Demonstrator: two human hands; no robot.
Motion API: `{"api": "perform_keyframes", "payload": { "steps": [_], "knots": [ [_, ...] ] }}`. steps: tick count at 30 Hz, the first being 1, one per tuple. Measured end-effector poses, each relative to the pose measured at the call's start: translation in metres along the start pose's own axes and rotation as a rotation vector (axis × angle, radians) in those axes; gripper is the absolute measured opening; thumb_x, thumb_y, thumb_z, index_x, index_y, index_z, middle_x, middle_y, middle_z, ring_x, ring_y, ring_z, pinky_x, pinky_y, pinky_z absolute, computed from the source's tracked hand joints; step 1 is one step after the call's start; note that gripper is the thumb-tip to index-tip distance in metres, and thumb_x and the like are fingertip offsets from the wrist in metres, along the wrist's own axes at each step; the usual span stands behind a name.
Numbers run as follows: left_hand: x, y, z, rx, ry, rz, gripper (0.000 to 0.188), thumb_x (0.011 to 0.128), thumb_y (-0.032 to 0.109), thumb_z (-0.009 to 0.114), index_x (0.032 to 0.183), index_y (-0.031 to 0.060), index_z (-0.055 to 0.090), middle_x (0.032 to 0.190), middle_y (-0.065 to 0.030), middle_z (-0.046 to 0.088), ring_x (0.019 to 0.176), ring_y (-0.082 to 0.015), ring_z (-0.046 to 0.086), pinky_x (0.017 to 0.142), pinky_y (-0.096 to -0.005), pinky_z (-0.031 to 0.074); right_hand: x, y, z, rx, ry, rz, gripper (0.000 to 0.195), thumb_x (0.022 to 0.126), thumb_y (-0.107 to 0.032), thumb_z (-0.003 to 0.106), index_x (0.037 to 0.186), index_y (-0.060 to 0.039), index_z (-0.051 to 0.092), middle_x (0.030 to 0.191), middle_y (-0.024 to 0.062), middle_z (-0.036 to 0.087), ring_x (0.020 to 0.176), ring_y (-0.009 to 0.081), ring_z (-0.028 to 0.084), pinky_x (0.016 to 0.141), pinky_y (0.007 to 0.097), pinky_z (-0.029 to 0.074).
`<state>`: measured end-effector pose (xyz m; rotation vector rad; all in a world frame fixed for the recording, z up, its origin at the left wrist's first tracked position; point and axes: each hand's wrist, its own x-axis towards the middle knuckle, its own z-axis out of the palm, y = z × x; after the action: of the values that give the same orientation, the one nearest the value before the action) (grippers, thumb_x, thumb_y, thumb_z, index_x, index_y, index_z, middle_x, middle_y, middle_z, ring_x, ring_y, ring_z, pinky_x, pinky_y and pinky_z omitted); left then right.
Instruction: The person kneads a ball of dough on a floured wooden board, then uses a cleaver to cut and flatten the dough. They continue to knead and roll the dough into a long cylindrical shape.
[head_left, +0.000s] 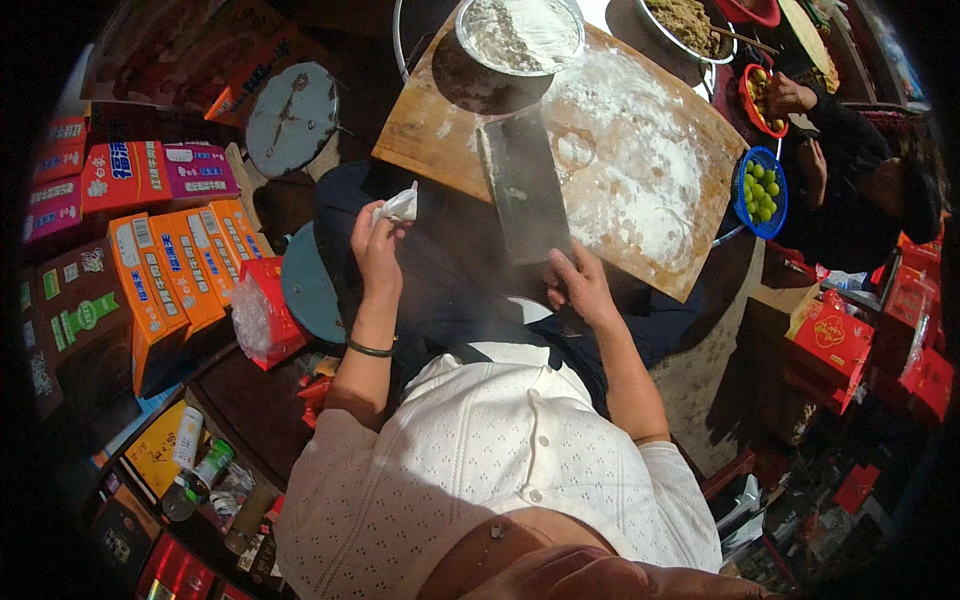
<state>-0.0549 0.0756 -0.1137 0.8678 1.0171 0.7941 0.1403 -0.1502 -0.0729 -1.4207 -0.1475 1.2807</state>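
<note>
My left hand pinches a crumpled white tissue or cloth above my lap. In my right hand is the handle end of a wide cleaver. Its blade points away from me and reaches over the near edge of a wooden board. White flour is spread across much of the board. A metal bowl of flour stands at the board's far left, just beyond the blade's tip.
Right of the board are a blue basket of green fruits and a red basket, where another person's hand reaches. A metal bowl holds brownish filling and chopsticks. Round stools and stacked cartons are on the left; red boxes stand right.
</note>
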Motion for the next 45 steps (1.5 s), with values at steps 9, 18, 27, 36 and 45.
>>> {"api": "perform_keyframes", "payload": {
  "steps": [9, 18, 27, 36, 45],
  "knots": [
    [0.0, 0.0, 0.003, 0.013, 0.001, -0.001, 0.025, 0.093, 0.002, 0.047, 0.117, -0.0014, 0.053, 0.105, -0.0122, 0.064, 0.084, -0.0174, 0.062, 0.071, -0.0252, 0.047, 0.012, -0.003, -0.008, 0.016, 0.194, -0.097, 0.022, 0.1, -0.028, 0.057, 0.104, -0.0072, 0.05, 0.067, 0.0033, 0.051, 0.048, 0.0122, 0.05, 0.042, 0.027, 0.04],
    [0.0, -0.003, -0.001, -0.026, -0.028, 0.011, 0.025, 0.094, 0.002, 0.049, 0.118, -0.0016, 0.053, 0.105, -0.0122, 0.064, 0.084, -0.0176, 0.063, 0.071, -0.0248, 0.047, 0.015, -0.009, 0.021, -0.098, 0.022, -0.053, 0.021, 0.101, -0.023, 0.056, 0.108, -0.004, 0.052, 0.068, 0.0016, 0.05, 0.048, 0.0107, 0.046, 0.043, 0.0266, 0.04],
    [-0.015, 0.013, 0.031, 0.079, -0.262, -0.05, 0.026, 0.096, 0.006, 0.053, 0.121, 0.0006, 0.056, 0.106, -0.0079, 0.066, 0.091, -0.0137, 0.064, 0.075, -0.0234, 0.046, -0.03, -0.012, 0.003, 0.147, -0.104, -0.066, 0.027, 0.102, -0.019, 0.051, 0.124, -0.0035, 0.049, 0.072, 0.0075, 0.048, 0.051, 0.0112, 0.042, 0.045, 0.0266, 0.04],
    [-0.049, 0.004, 0.118, -0.028, -0.331, -0.258, 0.022, 0.097, 0.021, 0.062, 0.113, 0.0057, 0.064, 0.101, -0.0017, 0.067, 0.088, -0.0082, 0.06, 0.068, -0.022, 0.045, -0.073, -0.018, -0.004, -0.123, 0.294, -0.485, 0.013, 0.097, -0.009, 0.058, 0.106, 0.0001, 0.055, 0.064, 0.0001, 0.052, 0.05, 0.0065, 0.048, 0.045, 0.0225, 0.038],
    [-0.07, 0.015, 0.168, -0.291, -0.541, -0.461, 0.023, 0.095, 0.015, 0.061, 0.117, 0.0078, 0.058, 0.108, -0.0027, 0.064, 0.095, -0.0124, 0.063, 0.07, -0.0252, 0.05, -0.093, -0.016, -0.025, -0.495, 0.468, -0.744, 0.005, 0.094, -0.003, 0.06, 0.096, 0.0, 0.057, 0.066, 0.002, 0.057, 0.051, 0.0069, 0.05, 0.045, 0.0235, 0.039]
  ]
}}
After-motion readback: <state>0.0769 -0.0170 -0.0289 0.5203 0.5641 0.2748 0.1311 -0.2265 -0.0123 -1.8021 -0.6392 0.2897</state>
